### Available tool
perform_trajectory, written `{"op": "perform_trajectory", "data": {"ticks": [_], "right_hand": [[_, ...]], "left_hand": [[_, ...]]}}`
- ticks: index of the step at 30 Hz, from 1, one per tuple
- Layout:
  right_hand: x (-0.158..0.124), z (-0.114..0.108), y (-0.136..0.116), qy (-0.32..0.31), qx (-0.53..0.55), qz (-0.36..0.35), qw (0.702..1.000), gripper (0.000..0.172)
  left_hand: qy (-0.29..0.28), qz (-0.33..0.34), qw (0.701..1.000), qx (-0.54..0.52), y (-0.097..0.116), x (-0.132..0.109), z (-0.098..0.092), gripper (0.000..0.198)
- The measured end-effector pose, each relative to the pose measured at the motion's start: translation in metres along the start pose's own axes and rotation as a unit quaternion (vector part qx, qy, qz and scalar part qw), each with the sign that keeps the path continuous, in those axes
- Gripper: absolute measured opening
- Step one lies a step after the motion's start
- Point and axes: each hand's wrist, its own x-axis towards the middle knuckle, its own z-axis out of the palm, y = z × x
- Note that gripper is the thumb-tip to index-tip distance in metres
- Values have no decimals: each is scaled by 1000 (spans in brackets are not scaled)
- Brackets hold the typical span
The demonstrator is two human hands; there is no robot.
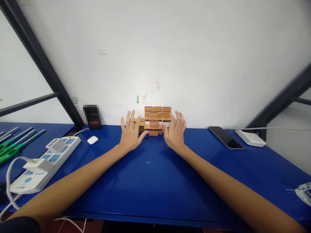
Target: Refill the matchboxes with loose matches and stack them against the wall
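Note:
Several small orange-brown boxes (pixel 157 115) with printed labels stand stacked against the white wall at the back of the blue table (pixel 150 187). My left hand (pixel 131 132) is at the left side of the stack, fingers spread and palm forward, holding nothing. It hides part of the lower boxes on that side. At the right side, my right hand (pixel 175 131) is raised with its thumb apart from the fingers, and nothing is in it. Whether either hand touches the boxes I cannot tell.
A power strip (pixel 58 155) with plugs, green-handled scissors (pixel 11 150) and a white earbud case (pixel 92 139) lie left. A black object (pixel 92 116) stands by the wall. Right are a phone (pixel 225 138), a white box (pixel 250 138) and clear plastic (pixel 303 194).

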Motion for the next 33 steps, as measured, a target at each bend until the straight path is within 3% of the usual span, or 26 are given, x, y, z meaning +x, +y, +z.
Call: {"op": "perform_trajectory", "data": {"ticks": [3,7,10,12,14,16,18,21,26,29,33], "right_hand": [[-12,-10,32,-24,-37,9,999,70],[-29,-8,63,-122,-78,76,987,76],[-32,-2,70,-209,-85,120,967,78],[-30,-1,69,-219,-85,112,965,76],[-26,-5,63,-179,-79,70,978,69],[-21,-12,52,-122,-55,19,991,58],[-15,-17,35,-84,-14,-15,996,45],[-4,-19,5,-64,38,-37,997,37],[16,-1,-33,-55,58,10,997,47],[22,10,-40,-57,55,51,996,51],[17,18,-39,-63,67,38,995,47]], "left_hand": [[-5,-17,1000,21,-44,-17,-11,83],[-40,-82,995,36,-95,-39,-19,89],[-115,-99,988,32,-114,-51,-22,93],[-160,-94,982,14,-117,-56,-23,92],[-171,-81,982,2,-113,-57,-25,87],[-145,-59,988,-6,-103,-53,-29,79],[-108,-36,993,-16,-86,-42,-35,67],[-95,-13,995,-27,-52,-16,-39,53],[-88,-3,995,-41,-3,35,-24,45],[-100,-12,994,-38,8,52,-6,38],[-108,-21,993,-40,11,57,7,35]]}}
